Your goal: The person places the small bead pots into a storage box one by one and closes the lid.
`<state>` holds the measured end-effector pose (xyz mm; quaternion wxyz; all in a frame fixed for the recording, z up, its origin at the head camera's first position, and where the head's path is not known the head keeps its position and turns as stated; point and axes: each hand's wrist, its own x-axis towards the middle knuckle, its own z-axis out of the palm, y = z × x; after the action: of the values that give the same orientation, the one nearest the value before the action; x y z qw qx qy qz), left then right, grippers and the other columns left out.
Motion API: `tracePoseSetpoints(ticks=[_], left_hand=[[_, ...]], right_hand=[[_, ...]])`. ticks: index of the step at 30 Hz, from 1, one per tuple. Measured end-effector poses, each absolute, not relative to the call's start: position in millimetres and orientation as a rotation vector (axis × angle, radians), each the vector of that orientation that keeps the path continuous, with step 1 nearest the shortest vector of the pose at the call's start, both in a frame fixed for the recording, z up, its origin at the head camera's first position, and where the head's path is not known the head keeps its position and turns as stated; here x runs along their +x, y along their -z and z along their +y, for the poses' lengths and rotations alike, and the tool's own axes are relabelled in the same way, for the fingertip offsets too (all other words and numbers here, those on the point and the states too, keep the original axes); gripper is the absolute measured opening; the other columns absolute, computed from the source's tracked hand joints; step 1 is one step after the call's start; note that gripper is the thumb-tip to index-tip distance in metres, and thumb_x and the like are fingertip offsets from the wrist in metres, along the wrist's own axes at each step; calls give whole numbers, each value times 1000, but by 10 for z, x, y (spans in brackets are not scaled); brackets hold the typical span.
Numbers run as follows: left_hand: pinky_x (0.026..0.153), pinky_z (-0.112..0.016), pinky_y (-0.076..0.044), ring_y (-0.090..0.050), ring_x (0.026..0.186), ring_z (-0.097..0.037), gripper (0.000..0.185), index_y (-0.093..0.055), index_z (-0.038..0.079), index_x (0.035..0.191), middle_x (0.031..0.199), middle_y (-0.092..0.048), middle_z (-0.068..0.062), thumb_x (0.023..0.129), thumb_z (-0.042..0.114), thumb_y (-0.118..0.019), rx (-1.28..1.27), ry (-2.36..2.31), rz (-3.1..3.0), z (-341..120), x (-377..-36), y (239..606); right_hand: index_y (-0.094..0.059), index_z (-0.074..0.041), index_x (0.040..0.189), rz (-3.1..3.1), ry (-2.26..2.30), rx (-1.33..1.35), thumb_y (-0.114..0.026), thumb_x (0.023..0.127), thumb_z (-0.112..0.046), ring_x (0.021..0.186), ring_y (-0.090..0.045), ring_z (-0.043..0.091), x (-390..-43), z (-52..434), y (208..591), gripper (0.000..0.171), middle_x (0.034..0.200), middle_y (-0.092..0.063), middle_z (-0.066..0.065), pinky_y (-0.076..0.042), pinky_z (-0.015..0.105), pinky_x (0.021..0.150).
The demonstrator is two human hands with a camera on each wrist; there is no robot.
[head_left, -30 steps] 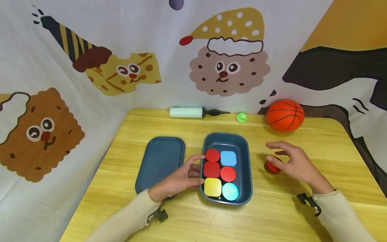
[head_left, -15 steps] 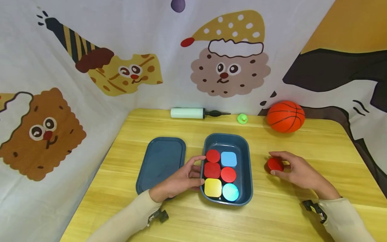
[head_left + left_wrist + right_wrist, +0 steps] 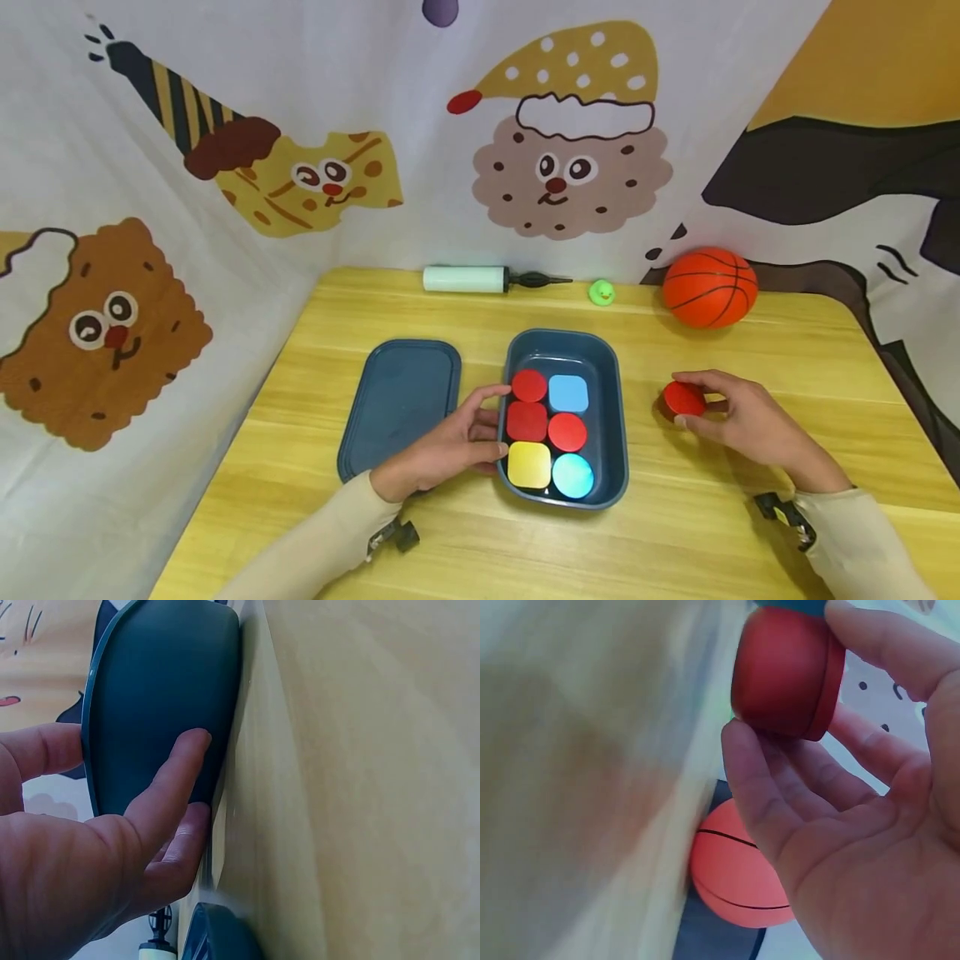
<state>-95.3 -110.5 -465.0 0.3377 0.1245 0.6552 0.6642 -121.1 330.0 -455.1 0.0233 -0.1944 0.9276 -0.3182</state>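
Note:
My right hand (image 3: 750,421) pinches a small red round tin (image 3: 684,399) between thumb and fingers, right of the storage box. The right wrist view shows the tin (image 3: 784,675) with its lid seam near the top; whether it touches the table I cannot tell. My left hand (image 3: 446,442) rests against the left wall of a dark blue open box (image 3: 618,450), its fingers laid along the outside rather than wrapped round it. Inside the box stand red round tins (image 3: 567,432), a red square one (image 3: 527,422), a yellow square one (image 3: 528,465), a light blue square one (image 3: 568,393) and a blue round one (image 3: 572,476).
A dark blue lid (image 3: 401,400) lies left of the box, partly behind the left hand. Along the back edge are a pale green pump (image 3: 465,279), a green toy duck (image 3: 601,292) and an orange basketball (image 3: 710,288). A printed cloth (image 3: 420,200) hangs behind the wooden table.
My right hand, first above the red tin with spread fingers, has closed on its sides and now grips it. The left hand has stayed at the box wall.

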Motion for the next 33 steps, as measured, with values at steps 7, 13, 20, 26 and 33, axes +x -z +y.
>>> tracePoseSetpoints(ticks=[7,13,20,26,33], left_hand=[[85,-50,-58,-61,114,-27,77,-26,37,152,136,-49,-16,93,11,-67,316,-1730,1709,-1103,-947,4641],[85,-49,-58,-61,114,-28,77,-25,37,153,135,-50,-16,93,11,-67,321,-1733,1708,-1108,-955,4650],[86,-50,-58,-61,114,-28,77,-25,36,153,135,-49,-19,93,10,-67,328,-1733,1703,-1103,-956,4662],[86,-51,-57,-61,113,-28,76,-26,36,152,136,-47,-21,94,10,-67,329,-1718,1709,-1098,-953,4655],[87,-53,-57,-61,114,-28,76,-26,35,153,136,-48,-21,94,10,-66,327,-1731,1706,-1099,-952,4657]], right_hand=[[-64,-15,130,2960,957,-625,-85,79,-35,99,-59,5,-1290,3200,4386,59,120,-67,0,-59,28,76],[-64,-14,130,2999,951,-667,-85,79,-34,97,-65,17,-1406,3025,4217,58,119,-68,0,-60,31,76],[-64,-20,129,2986,970,-728,-85,79,-35,98,-65,16,-1503,2777,4068,56,117,-69,-3,-58,31,76],[-63,-20,129,2962,1000,-737,-86,78,-34,100,-63,13,-1582,2569,4053,58,121,-66,-6,-57,30,77],[-62,-18,130,2883,1046,-763,-81,81,-41,104,-61,16,-1692,2301,4069,58,123,-66,-3,-58,40,83]])
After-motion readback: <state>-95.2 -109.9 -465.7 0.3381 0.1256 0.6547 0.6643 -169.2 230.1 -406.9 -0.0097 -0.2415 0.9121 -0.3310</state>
